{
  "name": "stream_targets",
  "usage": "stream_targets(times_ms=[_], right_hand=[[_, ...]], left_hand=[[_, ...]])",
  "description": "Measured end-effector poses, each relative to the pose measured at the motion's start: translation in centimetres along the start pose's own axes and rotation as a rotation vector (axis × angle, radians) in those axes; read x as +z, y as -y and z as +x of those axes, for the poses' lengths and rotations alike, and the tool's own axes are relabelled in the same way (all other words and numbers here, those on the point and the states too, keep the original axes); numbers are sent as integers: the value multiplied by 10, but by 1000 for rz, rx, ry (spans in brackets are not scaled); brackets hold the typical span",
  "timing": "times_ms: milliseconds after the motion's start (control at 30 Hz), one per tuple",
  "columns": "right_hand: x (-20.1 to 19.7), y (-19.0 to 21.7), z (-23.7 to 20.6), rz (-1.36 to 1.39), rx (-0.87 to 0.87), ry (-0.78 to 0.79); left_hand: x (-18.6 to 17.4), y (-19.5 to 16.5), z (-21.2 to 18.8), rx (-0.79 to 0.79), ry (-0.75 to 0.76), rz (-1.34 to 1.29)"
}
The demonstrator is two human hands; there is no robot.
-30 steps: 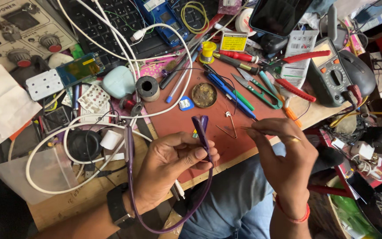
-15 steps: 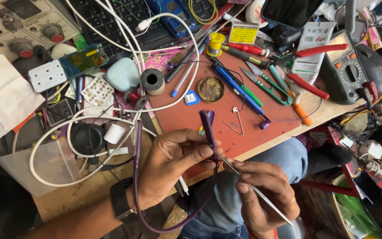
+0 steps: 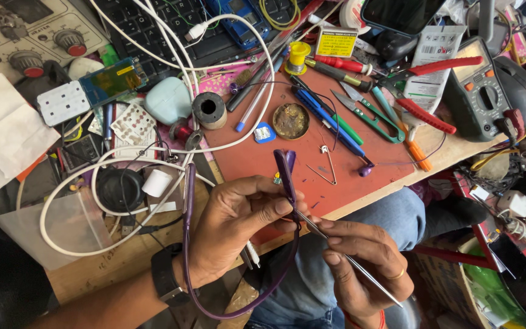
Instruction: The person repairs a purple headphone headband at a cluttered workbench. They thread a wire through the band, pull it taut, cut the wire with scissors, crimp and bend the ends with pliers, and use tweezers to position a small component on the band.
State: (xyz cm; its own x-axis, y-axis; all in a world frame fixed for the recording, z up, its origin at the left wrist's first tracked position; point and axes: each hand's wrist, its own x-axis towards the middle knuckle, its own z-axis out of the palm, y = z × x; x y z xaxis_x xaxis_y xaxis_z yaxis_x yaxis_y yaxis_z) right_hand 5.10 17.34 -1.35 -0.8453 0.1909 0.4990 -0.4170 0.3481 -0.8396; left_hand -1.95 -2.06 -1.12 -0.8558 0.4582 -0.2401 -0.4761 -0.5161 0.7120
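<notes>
My left hand (image 3: pixel 232 228) pinches the end of a purple neckband earphone (image 3: pixel 286 173) between thumb and forefinger. Its band loops down under my wrist and back up past the left side of the hand. My right hand (image 3: pixel 363 268) grips thin metal tweezers (image 3: pixel 336 247), whose tips touch the purple piece just below my left fingertips. Both hands hover over the near edge of a red work mat (image 3: pixel 312 152), above my lap in blue jeans.
The mat holds a round tin of flux (image 3: pixel 291 120), a blue pen (image 3: pixel 324 116), green snips (image 3: pixel 366 113), red-handled pliers (image 3: pixel 427 91) and a purple earbud (image 3: pixel 366 170). White cables (image 3: pixel 111 183) coil at left near a solder spool (image 3: pixel 208 109). A multimeter (image 3: pixel 479 91) sits at right.
My right hand has moved from the right down and in toward the left hand, bringing the tweezers' tips against the purple earphone end. The left hand has kept its pinch.
</notes>
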Motion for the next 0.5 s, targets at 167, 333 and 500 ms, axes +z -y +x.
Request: stream_targets(times_ms=[167,333,500], right_hand=[[-2,0,1,-13,2,20],[-1,3,4,-2,2,36],[0,10,8,-46,-52,54]], left_hand=[[0,0,0,-4,-8,-6],[-1,1,0,13,-1,3],[-1,0,0,10,-6,38]])
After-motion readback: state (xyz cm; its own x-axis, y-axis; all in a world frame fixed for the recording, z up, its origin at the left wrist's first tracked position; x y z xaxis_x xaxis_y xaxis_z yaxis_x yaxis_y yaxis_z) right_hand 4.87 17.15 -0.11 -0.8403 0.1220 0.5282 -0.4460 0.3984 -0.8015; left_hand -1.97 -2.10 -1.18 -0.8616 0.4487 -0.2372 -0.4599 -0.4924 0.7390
